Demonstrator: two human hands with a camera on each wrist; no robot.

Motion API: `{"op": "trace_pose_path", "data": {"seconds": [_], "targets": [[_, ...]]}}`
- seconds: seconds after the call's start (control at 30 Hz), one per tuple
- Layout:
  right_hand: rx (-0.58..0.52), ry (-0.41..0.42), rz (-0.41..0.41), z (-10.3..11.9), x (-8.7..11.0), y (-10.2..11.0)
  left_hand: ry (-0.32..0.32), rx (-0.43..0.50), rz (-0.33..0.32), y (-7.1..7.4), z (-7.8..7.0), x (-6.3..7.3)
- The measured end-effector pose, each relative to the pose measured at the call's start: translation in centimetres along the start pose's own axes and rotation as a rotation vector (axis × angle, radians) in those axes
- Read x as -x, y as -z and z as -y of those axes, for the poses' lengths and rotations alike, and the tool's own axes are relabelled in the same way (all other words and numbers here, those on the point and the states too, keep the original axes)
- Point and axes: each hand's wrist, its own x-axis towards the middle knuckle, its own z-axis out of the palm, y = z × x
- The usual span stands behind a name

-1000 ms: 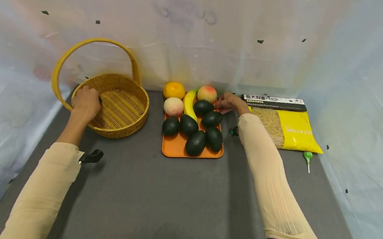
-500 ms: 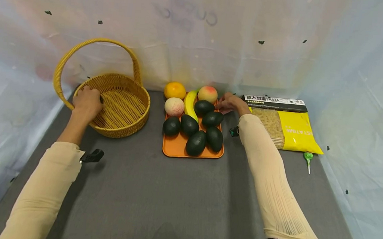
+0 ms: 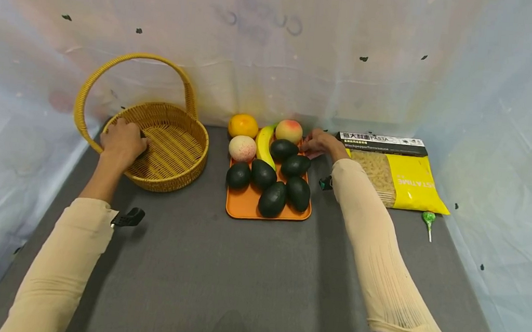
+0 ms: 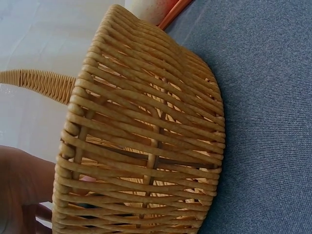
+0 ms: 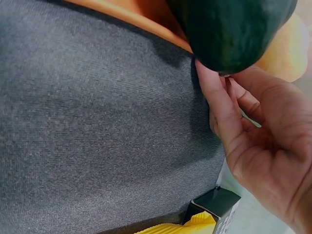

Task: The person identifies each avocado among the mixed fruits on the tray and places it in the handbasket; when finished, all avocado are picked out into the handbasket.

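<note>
My left hand (image 3: pixel 123 139) reaches over the near-left rim of a yellow wicker basket (image 3: pixel 185 172) with a tall handle. It holds a dark avocado (image 3: pixel 143 145), mostly hidden by the fingers; in the left wrist view, dark patches show through the weave beside the hand (image 4: pixel 19 190). My right hand (image 3: pixel 320 143) pinches the right rim of the orange tray (image 3: pixel 244 206), its fingertips close under the end of an avocado (image 5: pixel 229 39) in the right wrist view. On that tray lie several avocados (image 3: pixel 271 199), a banana (image 3: pixel 264 142), two peaches (image 3: pixel 242 148) and an orange (image 3: pixel 243 126).
Right of the tray are a black pasta box (image 3: pixel 380 144), a yellow pasta bag (image 3: pixel 410 182) and a green lollipop (image 3: pixel 428 218). Pale sheeting (image 3: pixel 274 57) rises behind and at both sides of the grey table (image 3: pixel 220 266).
My left hand has turned slightly inside the basket, and more of the dark avocado shows at its right side. The right hand stays at the tray's rim.
</note>
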Motion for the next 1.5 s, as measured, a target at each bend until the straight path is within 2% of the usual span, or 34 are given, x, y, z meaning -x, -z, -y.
{"op": "trace_pose_path", "data": {"seconds": [0.4, 0.53, 0.77, 1.03, 1.2, 1.37, 1.5], "targets": [[-0.005, -0.005, 0.021, 0.1, 0.2, 0.1, -0.010, 0.013, -0.015, 0.2, -0.6, 0.0], [0.004, -0.004, 0.019, 0.2, 0.4, 0.1, -0.024, 0.010, -0.042, 0.6, -1.4, 0.1], [0.006, 0.008, 0.002, 0.4, 0.3, 0.1, -0.095, 0.015, -0.105, 1.3, -4.0, 1.2], [-0.013, -0.022, 0.001, 0.6, -0.3, -0.1, -0.239, 0.045, -0.268, 2.2, -7.8, 3.7], [-0.007, -0.024, 0.009, 0.7, -0.5, -0.2, -0.279, 0.069, -0.303, 2.2, -9.9, 5.3], [0.065, 0.002, 0.027, 0.5, -0.4, -0.1, -0.317, 0.091, -0.323, 1.4, -11.8, 6.5], [0.093, 0.011, 0.022, 0.4, -0.5, 0.1, -0.354, 0.116, -0.314, 0.7, -13.5, 7.1]]}}
